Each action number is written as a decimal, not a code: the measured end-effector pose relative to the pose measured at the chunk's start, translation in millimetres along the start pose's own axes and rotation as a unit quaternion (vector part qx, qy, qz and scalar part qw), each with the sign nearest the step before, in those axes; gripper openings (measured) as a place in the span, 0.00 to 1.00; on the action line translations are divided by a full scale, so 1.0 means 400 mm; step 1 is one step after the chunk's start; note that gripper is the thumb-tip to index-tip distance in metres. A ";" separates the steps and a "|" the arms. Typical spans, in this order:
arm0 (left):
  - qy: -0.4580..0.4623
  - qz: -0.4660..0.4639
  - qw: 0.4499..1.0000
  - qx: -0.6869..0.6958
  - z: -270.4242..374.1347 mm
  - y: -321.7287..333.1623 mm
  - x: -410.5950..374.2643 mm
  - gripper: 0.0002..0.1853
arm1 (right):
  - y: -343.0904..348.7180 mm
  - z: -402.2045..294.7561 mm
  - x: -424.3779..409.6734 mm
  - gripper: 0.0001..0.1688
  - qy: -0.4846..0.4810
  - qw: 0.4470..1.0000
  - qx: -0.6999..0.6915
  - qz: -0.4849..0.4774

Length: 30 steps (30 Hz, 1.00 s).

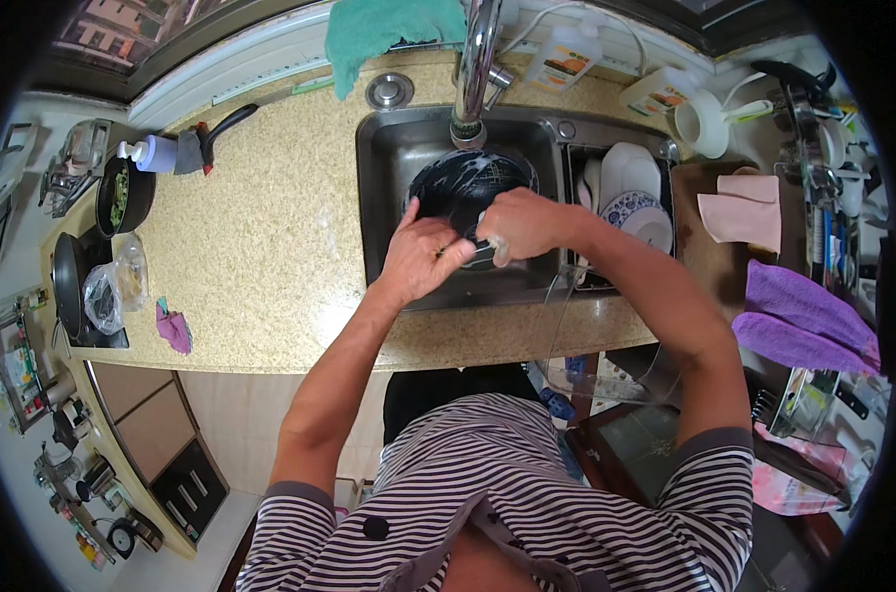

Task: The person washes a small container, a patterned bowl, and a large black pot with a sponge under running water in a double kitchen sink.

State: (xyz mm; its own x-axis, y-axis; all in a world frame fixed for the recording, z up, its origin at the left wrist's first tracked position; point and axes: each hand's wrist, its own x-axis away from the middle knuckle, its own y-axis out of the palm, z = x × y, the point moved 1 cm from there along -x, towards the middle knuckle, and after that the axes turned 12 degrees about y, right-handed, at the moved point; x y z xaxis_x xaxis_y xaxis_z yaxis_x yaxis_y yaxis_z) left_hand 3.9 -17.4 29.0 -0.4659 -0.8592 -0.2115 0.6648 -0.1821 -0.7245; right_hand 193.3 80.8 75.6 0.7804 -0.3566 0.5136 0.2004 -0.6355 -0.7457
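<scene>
A dark round pan or pot (470,181) with white suds inside sits in the steel sink (388,285), under the chrome faucet (479,66). At its near left side is my left hand (427,255), with the thumb stretched towards the other hand and a finger at the rim. My right hand (520,226) is closed on a pale, wet cloth or scrubber (498,246), mostly hidden by the fingers, at the pan's near right side. A thin, shiny edge shows between both hands; what it belongs to is unclear.
White plates and a blue-patterned bowl (629,211) fill a rack at the sink's right. Behind stand bottles (562,63) and a green towel (388,33). A clear plastic container (592,381) overhangs the counter's front edge. A knife (270,95) lies by the back wall.
</scene>
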 end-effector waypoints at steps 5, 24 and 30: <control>-0.058 0.022 0.991 0.115 0.006 0.004 -0.036 0.24 | -0.068 0.039 0.007 0.20 -0.021 0.980 -0.103 0.171; -0.284 0.235 0.914 0.166 0.054 0.057 -0.074 0.39 | 0.147 -0.054 -0.114 0.20 0.147 0.848 -0.095 0.500; -0.305 0.175 0.923 0.155 0.100 0.064 -0.085 0.46 | 0.055 0.091 -0.130 0.20 0.354 0.866 -0.247 0.253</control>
State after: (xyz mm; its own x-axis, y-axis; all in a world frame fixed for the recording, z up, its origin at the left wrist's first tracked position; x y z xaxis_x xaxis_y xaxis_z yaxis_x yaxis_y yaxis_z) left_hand 60.3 -12.0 43.9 0.1624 -0.9835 0.0801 0.8916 0.1115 -0.4389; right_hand 178.8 110.1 17.0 0.0998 -0.8938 0.4373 -0.4755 -0.4289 -0.7681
